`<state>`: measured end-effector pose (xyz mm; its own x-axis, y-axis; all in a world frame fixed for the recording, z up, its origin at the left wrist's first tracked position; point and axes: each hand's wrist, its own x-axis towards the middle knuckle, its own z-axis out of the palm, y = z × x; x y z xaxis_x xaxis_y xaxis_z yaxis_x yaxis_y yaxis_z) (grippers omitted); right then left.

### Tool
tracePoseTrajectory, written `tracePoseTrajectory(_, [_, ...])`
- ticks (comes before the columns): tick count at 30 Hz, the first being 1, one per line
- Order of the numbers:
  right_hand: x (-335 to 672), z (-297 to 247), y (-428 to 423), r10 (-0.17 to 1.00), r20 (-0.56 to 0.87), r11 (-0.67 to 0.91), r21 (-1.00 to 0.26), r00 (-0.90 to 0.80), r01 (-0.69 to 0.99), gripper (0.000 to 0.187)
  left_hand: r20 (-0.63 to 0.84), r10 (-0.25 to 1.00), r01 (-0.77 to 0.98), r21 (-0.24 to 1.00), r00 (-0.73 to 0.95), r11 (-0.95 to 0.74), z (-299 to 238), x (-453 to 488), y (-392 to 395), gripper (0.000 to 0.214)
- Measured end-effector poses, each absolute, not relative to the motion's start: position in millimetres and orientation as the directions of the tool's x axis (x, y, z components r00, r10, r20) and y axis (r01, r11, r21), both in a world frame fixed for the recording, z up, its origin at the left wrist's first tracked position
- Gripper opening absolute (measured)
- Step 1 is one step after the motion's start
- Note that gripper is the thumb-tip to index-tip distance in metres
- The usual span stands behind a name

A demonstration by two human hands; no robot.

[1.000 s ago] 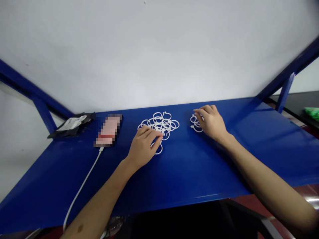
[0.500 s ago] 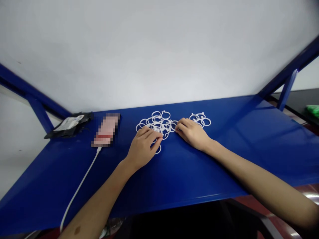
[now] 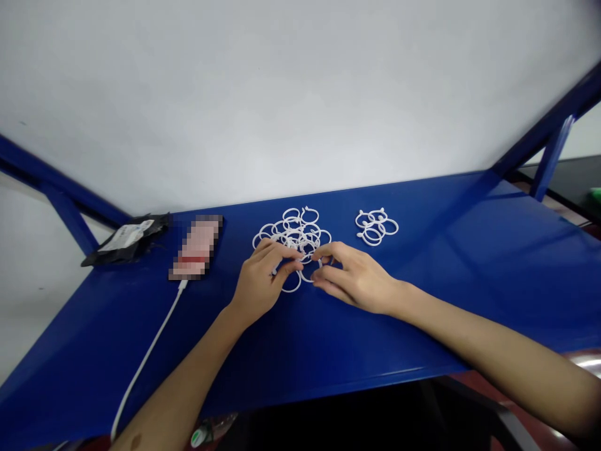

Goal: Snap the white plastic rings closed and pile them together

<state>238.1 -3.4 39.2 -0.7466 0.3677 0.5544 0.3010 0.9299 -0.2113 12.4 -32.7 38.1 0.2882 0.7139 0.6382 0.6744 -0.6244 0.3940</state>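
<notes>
Between my two hands is a thin white plastic ring [image 3: 306, 279] with a small knob. My left hand [image 3: 261, 274] pinches it at the left with thumb and forefinger, just in front of a heap of similar white rings [image 3: 295, 238]. At its right side, the bent fingers of my right hand [image 3: 357, 275] close on the same ring. Another loose ring [image 3: 292, 291] lies partly beneath my left hand. Farther right, a smaller group of white rings [image 3: 372, 228] lies apart from the heap. My fingers hide parts of the held ring.
The blue table [image 3: 328, 344] meets a pale wall at the back. To the left lie a blurred-out phone [image 3: 197, 244] with a white cable [image 3: 149, 354] and a black plastic packet [image 3: 126, 238]. Blue frame bars slope at both sides.
My right hand has come left and toward me, from the heap's right edge to the ring at my left fingertips. The smaller ring group is now fully uncovered.
</notes>
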Motion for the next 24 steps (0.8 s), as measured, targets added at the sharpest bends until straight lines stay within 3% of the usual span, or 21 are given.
tracePoseTrajectory(5, [238, 35, -2, 0.529, 0.501, 0.824, -0.498, -0.685, 0.272, 0.029, 0.621, 0.723, 0.595, 0.469, 0.303, -0.653, 40, 16, -37, 0.009])
tracePoseTrajectory(11, [236, 28, -4, 0.562, 0.415, 0.753, -0.614, -0.715, 0.236, 0.014, 0.629, 0.699, 0.534, 0.482, 0.341, -0.694, 37, 19, -39, 0.008])
tracePoseTrajectory(17, [235, 31, -12, 0.513, 0.445, 0.79, -0.579, -0.734, 0.201, 0.019, 0.608, 0.706, 0.505, 0.508, 0.363, -0.698, 40, 20, -40, 0.015])
tracePoseTrajectory(24, [240, 33, -12, 0.395, 0.427, 0.902, -0.35, -0.814, 0.254, 0.033, 0.582, 0.716, 0.489, 0.529, 0.386, -0.694, 36, 22, -42, 0.016])
